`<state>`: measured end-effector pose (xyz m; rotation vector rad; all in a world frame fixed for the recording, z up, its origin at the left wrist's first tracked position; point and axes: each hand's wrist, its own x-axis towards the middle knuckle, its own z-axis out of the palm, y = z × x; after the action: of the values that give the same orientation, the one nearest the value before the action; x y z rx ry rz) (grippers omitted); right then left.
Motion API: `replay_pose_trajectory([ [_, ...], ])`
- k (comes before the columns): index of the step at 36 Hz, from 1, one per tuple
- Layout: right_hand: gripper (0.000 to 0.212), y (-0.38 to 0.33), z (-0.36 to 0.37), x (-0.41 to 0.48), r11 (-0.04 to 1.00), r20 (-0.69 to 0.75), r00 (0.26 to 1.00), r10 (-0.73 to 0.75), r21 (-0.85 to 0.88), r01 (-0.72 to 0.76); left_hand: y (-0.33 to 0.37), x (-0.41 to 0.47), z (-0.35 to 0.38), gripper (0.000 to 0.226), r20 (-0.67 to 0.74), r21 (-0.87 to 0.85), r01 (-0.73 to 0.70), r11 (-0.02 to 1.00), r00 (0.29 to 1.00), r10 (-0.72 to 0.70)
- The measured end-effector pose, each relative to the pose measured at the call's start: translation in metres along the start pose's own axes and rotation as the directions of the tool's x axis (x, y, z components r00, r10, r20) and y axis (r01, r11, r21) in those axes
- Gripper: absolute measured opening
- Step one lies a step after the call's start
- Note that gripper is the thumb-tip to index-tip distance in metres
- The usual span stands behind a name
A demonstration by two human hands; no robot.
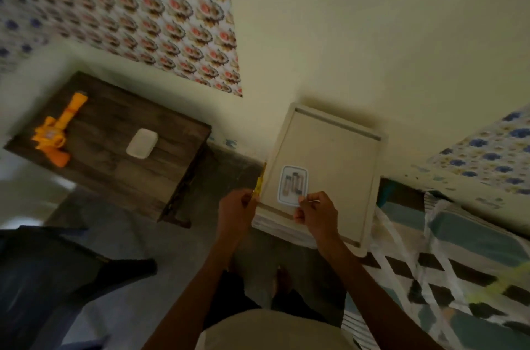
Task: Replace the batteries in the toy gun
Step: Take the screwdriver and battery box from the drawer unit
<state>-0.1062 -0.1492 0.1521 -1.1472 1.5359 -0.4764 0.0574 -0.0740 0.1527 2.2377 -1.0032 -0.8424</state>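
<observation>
The right hand (315, 213) pinches the small clear box of batteries (292, 185); the left hand (236, 210) grips a yellow tool (259, 182). Tipped, the batteries could roll away.

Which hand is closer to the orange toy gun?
Left. The left hand, holding a yellow tool, is nearer the toy gun on the dark table. The right hand is farther off, at the battery container.
</observation>
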Motion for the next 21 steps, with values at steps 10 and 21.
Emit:
replay_pose_trajectory([
  [10,0.014,-0.061,0.116,-0.006,0.992,0.141,0.984,-0.111,-0.049,0.119,-0.068,0.013,-0.111,0.015,-0.241,-0.260,0.085,0.962,0.959,-0.150],
  [21,0.015,-0.106,0.289,-0.038,0.987,0.171,0.979,-0.111,-0.094,0.128,-0.169,0.061,-0.260,0.020,-0.234,-0.247,0.069,0.967,0.964,-0.129],
])
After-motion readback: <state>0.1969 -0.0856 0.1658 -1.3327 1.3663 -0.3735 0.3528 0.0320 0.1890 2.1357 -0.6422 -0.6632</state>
